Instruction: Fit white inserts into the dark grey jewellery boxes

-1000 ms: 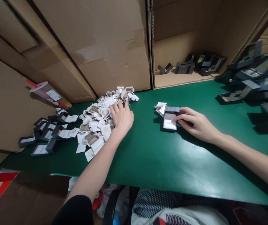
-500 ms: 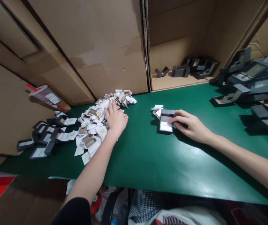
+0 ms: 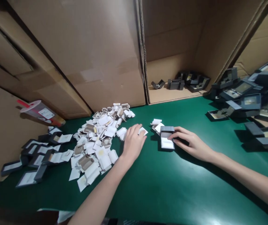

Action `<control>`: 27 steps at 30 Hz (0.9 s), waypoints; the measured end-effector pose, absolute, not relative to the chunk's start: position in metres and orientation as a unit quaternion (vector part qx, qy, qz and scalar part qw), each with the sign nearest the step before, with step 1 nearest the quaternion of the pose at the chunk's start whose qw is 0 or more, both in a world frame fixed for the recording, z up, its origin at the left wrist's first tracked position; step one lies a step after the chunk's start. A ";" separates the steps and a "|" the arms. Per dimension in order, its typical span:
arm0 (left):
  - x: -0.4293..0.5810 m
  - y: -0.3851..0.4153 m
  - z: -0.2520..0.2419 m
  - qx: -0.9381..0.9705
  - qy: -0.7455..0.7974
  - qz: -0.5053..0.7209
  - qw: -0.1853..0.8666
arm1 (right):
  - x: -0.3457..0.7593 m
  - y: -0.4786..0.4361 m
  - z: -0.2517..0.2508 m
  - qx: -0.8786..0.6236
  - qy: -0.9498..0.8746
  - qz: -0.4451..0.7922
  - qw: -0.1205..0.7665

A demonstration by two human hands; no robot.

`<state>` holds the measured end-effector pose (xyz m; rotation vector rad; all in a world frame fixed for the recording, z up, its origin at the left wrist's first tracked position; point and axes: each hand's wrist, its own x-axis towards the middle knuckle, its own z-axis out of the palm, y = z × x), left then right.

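Right hand: the right hand (image 3: 191, 142) has its fingers clamped on the right side of the small dark box (image 3: 167, 143), one fingertip reaching inside.
Small dark box: rests on the table (image 3: 190, 187), lid raised at its far edge, white lining showing; it is the landmark for all places below.
Left hand: the left hand (image 3: 134, 142) is left of the small dark box and apart from it, fingers curled over a white card piece (image 3: 143, 131); whether they grip it, I cannot tell.
Small white stack: the small white stack (image 3: 156, 126) sits just beyond the box's far left corner.
Loose white pieces: the loose white pieces (image 3: 121, 133) lie left of the box, near the left hand.
White heap: the white heap (image 3: 93, 139) spreads further left of the box.
Lined boxes: the lined boxes (image 3: 41, 172), dark with white inside, lie far left of it.
Cup: a cup (image 3: 40, 113) with a red straw (image 3: 23, 103) leans behind those, far left of the box.
Dark box pile: the dark box pile (image 3: 249, 101) stands well to its right.
Carton: the carton (image 3: 171, 61) behind it holds more dark boxes (image 3: 176, 84).
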<state>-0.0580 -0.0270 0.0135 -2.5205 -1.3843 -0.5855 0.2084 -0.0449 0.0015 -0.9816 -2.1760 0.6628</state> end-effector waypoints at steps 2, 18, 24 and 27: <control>-0.055 -0.026 0.009 -0.864 -0.456 -0.207 0.048 | 0.210 -0.045 0.001 -0.372 -0.831 0.260 0.322; -0.056 -0.024 0.006 -0.793 -0.451 -0.391 -0.118 | 0.216 -0.045 0.003 -0.378 -0.832 0.264 0.308; -0.039 -0.037 0.012 -0.672 -0.453 -0.501 -0.304 | 0.213 -0.045 0.000 -0.380 -0.822 0.269 0.327; -0.027 -0.039 0.012 -0.640 -0.398 -0.515 -0.408 | 0.211 -0.044 0.000 -0.389 -0.816 0.267 0.333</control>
